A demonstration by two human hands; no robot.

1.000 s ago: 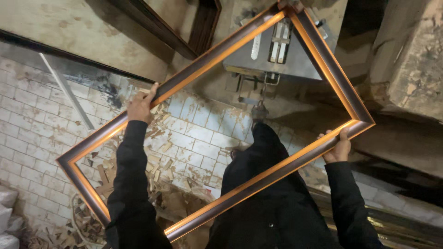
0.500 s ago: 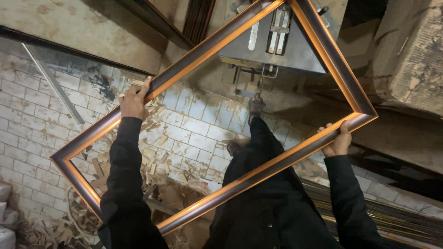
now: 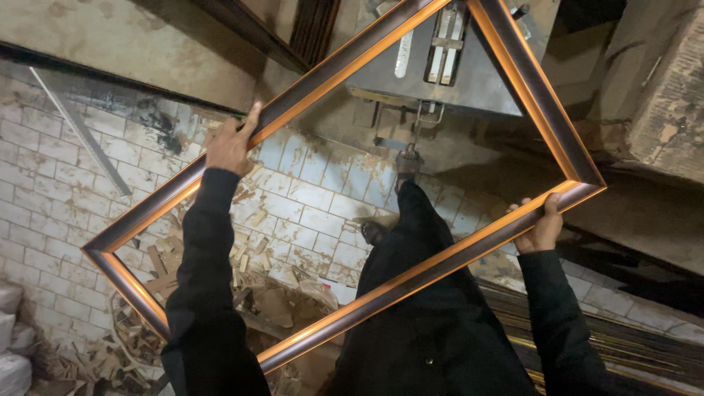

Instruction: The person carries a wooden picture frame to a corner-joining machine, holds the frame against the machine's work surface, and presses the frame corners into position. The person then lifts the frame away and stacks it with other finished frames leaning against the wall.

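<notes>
I hold a large empty rectangular picture frame (image 3: pixel 352 66), dark brown with a bright copper inner edge, flat in front of me and turned like a diamond. My left hand (image 3: pixel 230 144) grips the upper-left rail with one finger lifted. On the lower-right rail, close to the right corner, sits my right hand (image 3: pixel 540 229), fingers wrapped over the edge. Both arms wear black sleeves. My dark trousers and shoes (image 3: pixel 405 163) show through the frame's opening.
A grey metal machine (image 3: pixel 440 81) with a foot pedal stands ahead. Wood offcuts and scraps (image 3: pixel 242 264) litter the white-tiled floor at left. Long moulding strips (image 3: pixel 631 345) lie at lower right, white sacks (image 3: pixel 13 345) at lower left, a worn block (image 3: pixel 660 95) at right.
The frame has shifted slightly left and down in view, and my left hand has slid a little along the upper-left rail. My right hand keeps its grip near the right corner.
</notes>
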